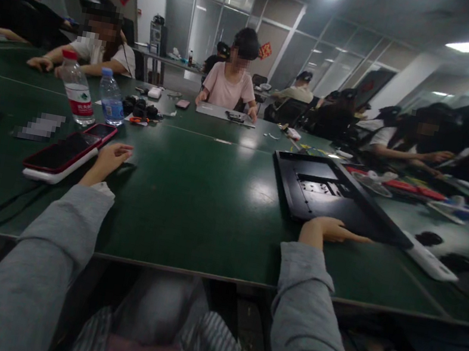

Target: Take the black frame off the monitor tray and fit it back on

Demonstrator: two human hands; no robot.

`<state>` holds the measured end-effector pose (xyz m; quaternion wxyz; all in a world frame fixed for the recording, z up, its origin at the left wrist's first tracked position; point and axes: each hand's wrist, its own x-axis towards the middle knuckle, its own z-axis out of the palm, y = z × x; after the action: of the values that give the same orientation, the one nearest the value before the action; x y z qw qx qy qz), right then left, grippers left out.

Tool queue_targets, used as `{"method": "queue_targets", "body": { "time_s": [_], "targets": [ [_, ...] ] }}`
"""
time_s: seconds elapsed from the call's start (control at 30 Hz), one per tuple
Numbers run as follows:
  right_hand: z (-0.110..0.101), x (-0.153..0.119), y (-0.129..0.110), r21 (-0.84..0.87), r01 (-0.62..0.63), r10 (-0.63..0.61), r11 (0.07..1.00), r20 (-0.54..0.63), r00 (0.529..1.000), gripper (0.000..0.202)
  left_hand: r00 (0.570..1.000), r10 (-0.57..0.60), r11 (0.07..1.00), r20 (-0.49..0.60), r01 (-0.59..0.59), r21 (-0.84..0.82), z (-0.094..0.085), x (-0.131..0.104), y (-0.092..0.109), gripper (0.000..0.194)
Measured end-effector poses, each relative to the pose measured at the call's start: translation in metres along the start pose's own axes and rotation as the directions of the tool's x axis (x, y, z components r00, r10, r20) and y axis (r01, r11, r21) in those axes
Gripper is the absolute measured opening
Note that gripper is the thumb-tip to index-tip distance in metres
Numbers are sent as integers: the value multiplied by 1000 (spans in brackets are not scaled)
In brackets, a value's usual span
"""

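Observation:
My left hand (110,163) is over the green table, its fingers loosely bent and nothing visible in them. Just left of it, a dark phone with a red case (67,149) lies on a long white power strip (57,174). My right hand (330,229) is at the near edge of a black rectangular frame-like panel (337,209), its fingers stretched to the right along that edge. The panel lies at a slant, with a recess showing whitish parts inside. Whether the fingers reach under the panel is hidden.
On the left stand a red-capped bottle (77,90) and a blue-capped water bottle (112,98), beside black items (140,107). Another white power strip (431,258) lies right of the panel. Across the table a person in pink (229,87) handles a flat grey panel (213,111).

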<state>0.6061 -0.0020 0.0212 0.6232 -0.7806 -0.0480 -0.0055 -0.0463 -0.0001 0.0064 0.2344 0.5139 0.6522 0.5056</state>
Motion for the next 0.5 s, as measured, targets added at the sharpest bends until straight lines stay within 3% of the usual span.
{"method": "queue_targets", "body": {
  "time_s": [0.1, 0.2, 0.27, 0.33, 0.4, 0.5],
  "targets": [
    [-3, 7, 2, -64, -21, 14, 998, -118, 993, 78, 1000, 12, 1000, -4, -12, 13, -1, -1, 1, 32],
    [-5, 16, 4, -187, 20, -25, 982, -27, 999, 82, 1000, 21, 999, 2, -21, 27, -1, -1, -1, 31],
    [-2, 23, 5, -157, 36, -41, 987, -29, 999, 83, 999, 31, 999, 19, -32, 38, 0, -1, -3, 32],
    [2, 29, 5, -50, 65, -72, 997, -138, 988, 84, 998, 48, 998, 29, -49, 46, 0, 0, -6, 33],
    [7, 30, 3, 11, 134, -127, 991, -254, 959, 84, 997, 70, 996, 34, -71, 45, 0, 1, -9, 35],
    [6, 20, -4, 33, 335, -313, 942, -285, 906, 80, 996, 85, 996, 24, -86, 38, 1, 2, -10, 37]
  ]
}}
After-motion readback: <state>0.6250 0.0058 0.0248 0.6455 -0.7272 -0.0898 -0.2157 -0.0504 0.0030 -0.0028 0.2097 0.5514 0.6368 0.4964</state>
